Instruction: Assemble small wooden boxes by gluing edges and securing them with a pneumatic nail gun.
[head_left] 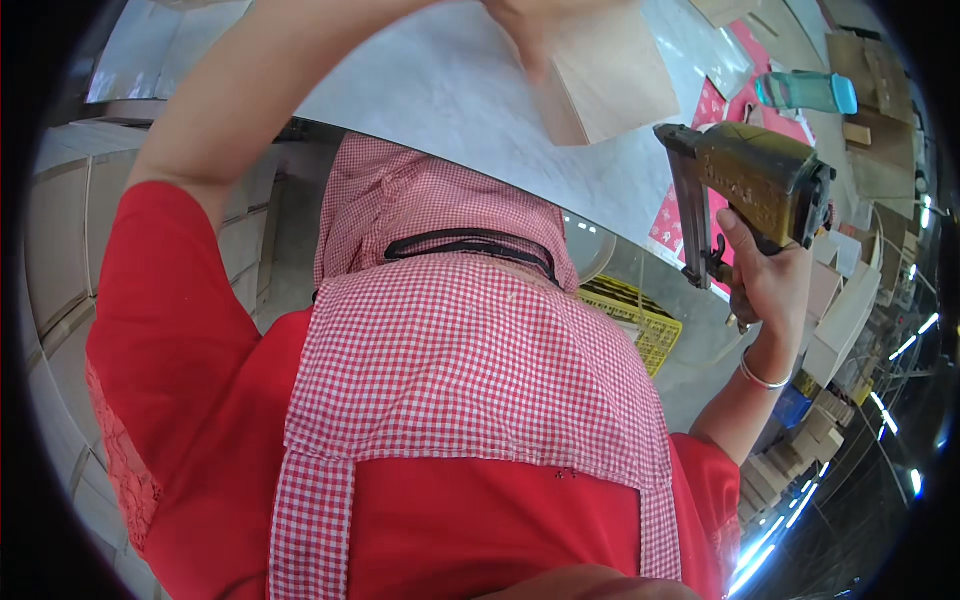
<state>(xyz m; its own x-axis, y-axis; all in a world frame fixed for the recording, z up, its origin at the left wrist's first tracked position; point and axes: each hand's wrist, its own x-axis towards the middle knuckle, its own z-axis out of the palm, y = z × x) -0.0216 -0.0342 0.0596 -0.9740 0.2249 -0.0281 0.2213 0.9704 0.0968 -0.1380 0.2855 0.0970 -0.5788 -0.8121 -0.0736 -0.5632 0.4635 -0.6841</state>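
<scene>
My right hand (765,280) is wrapped round the handle of a pneumatic nail gun (755,170), a worn olive-brown tool with a dark magazine. The gun is raised at the right, beside the table's edge. At the top edge of the view my left hand (525,25) grips a pale wooden box (615,85). The hand is slightly blurred and partly cut off, so most of its fingers are hidden. Two faces of the box show, over the glossy white tabletop (430,110). The gun's nose is to the right of the box, apart from it.
Pink-red patterned sheets (710,105) lie on the table at the right, with a teal bottle (805,92) beyond them. Below the table stands a yellow plastic crate (655,335). Stacked pale boxes or panels (70,230) fill the left side. More cartons (790,460) stand at the far right.
</scene>
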